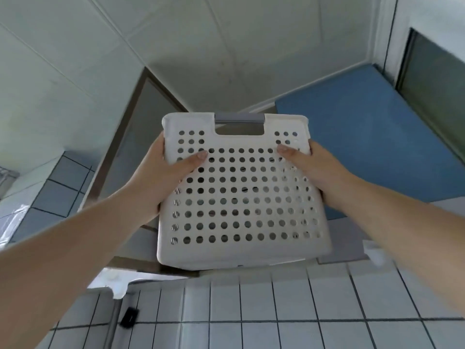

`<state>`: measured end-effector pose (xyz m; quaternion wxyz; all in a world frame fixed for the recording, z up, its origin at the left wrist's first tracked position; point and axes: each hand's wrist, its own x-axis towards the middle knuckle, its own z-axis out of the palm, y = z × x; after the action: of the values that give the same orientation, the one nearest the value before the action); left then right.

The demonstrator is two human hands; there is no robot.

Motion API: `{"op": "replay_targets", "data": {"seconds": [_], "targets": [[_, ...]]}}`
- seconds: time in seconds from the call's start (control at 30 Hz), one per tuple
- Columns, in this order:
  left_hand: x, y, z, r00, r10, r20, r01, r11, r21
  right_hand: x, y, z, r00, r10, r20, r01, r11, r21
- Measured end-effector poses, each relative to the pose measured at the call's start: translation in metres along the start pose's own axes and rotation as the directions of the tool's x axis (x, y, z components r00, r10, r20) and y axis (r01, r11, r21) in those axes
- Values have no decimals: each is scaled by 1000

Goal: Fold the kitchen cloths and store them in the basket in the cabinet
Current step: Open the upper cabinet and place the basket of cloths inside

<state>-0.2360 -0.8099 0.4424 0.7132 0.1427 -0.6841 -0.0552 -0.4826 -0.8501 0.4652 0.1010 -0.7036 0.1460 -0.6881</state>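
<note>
A white plastic basket [239, 250] with rows of round holes and a grey handle bar at its top edge is held up high in front of me, its perforated side facing me. My left hand [161, 177] grips its left side, thumb across the front. On the opposite side my right hand [317, 170] holds it the same way. What lies inside the basket is hidden; no kitchen cloths are visible. Behind the basket is an upper cabinet opening with a frosted-glass door [141, 137] swung open at the left.
A blue cabinet door [364, 147] hangs open at the right, close to my right hand. White wall tiles [276, 311] run below the cabinet. The ceiling is overhead. A window frame [432, 91] is at the far right. Grey tiles cover the left wall [57, 195].
</note>
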Motion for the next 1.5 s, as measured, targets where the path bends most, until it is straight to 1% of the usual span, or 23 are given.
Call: {"op": "replay_targets", "data": {"seconds": [0.13, 0.2, 0.3, 0.37, 0.57, 0.8, 0.87, 0.97, 1.1, 1.2, 1.27, 1.33, 1.37, 1.4, 1.43, 1.5], "targets": [[12, -24, 9, 1000, 16, 10, -16, 1000, -27, 15, 14, -7, 999, -31, 13, 31, 999, -30], [21, -37, 16, 999, 35, -8, -36, 998, -52, 27, 20, -12, 998, -56, 32, 57, 997, -51], [35, -57, 25, 999, 45, -15, -46, 997, -58, 43, 29, -18, 994, -93, 63, 98, 992, -84], [44, -71, 30, 999, 52, -14, -52, 997, -51, 53, 37, -20, 990, -127, 56, 132, 987, -97], [57, -128, 34, 996, 50, -73, -53, 998, -38, 77, 94, -14, 989, -128, 69, 135, 987, -92], [73, -189, 34, 998, 50, -49, -52, 998, -43, 89, 153, -3, 993, -112, 24, 114, 988, -105], [83, -203, 32, 996, 66, -54, -67, 998, -18, 93, 164, 3, 993, -118, 3, 118, 985, -125], [98, -226, 30, 993, 98, -68, -97, 995, 25, 99, 174, 13, 990, -136, -27, 125, 963, -239], [113, -258, 35, 990, 105, -92, -95, 990, 104, 97, 186, 24, 990, -131, -56, 93, 894, -439], [121, -280, 37, 994, 53, -91, -43, 993, 110, 83, 203, 25, 984, -156, -81, 89, 842, -532], [126, -293, 39, 990, 33, -136, -17, 993, 121, 66, 214, 23, 982, -167, -82, 83, 789, -609], [130, -301, 42, 981, 16, -195, 28, 975, 220, 52, 228, 22, 984, -175, -26, 111, 723, -682], [130, -305, 46, 976, 3, -219, 69, 945, 320, 46, 235, 22, 988, -156, 3, 111, 686, -719], [127, -309, 50, 974, 8, -228, 97, 891, 444, 42, 239, 23, 991, -129, 22, 103, 665, -739], [121, -312, 56, 978, 42, -205, 84, 821, 565, 40, 242, 23, 996, -92, 22, 77, 660, -747], [107, -322, 66, 982, 175, -69, -64, 656, 752, 39, 246, 26, 1000, -16, 2, 12, 666, -746]]}}
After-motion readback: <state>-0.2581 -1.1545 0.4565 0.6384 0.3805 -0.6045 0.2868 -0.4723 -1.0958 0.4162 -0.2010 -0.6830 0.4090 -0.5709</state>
